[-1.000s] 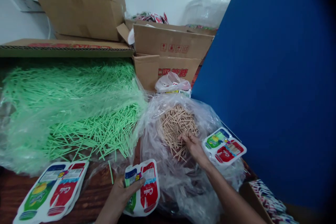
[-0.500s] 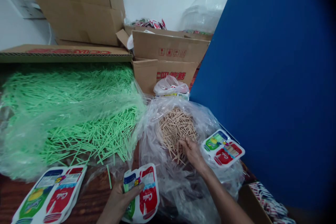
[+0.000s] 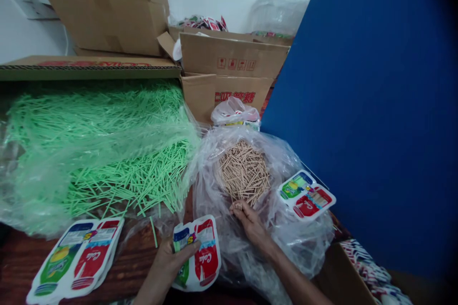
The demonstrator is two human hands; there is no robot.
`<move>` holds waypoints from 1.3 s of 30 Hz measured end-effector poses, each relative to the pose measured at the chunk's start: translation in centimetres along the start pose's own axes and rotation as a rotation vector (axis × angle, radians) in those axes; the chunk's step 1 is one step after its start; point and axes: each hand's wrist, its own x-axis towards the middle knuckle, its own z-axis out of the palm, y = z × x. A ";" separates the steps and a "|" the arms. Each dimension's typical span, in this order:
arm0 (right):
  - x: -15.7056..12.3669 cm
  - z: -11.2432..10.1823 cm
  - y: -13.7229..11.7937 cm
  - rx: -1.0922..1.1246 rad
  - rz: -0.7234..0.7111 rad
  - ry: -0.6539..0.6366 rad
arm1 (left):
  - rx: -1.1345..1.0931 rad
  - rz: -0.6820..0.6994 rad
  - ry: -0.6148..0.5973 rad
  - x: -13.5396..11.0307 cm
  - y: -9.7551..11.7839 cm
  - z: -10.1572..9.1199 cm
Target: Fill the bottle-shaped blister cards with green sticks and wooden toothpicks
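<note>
My left hand (image 3: 171, 258) grips a white-edged packet (image 3: 207, 259) printed with a green bottle and a red Cola bottle, the thumb across its front. My right hand (image 3: 250, 225) is at the near edge of a heap of thin brown sticks (image 3: 245, 171) in an open clear plastic bag (image 3: 211, 200). Its fingertips are pinched together, and what they hold is too small to make out. A stack of similar packets (image 3: 77, 259) lies on the table left of my left hand. Another such packet (image 3: 307, 195) rests on the bag's right side.
Many thin green sticks (image 3: 125, 176) fill a plastic-lined carton (image 3: 89, 72) at left. Cardboard boxes (image 3: 234, 55) stand behind the bag. A tall blue panel (image 3: 358, 105) bounds the right side. Below it sits a box of red-and-white packets (image 3: 368, 267).
My right hand has drawn back from the brown sticks toward me and slightly left, its fingers now pinched. My left hand still holds the packet. The view has shifted slightly.
</note>
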 end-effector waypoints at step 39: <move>4.9 -3.5 -0.7 -0.212 0.144 0.163 | -0.001 0.002 -0.054 0.7 -1.2 -1.1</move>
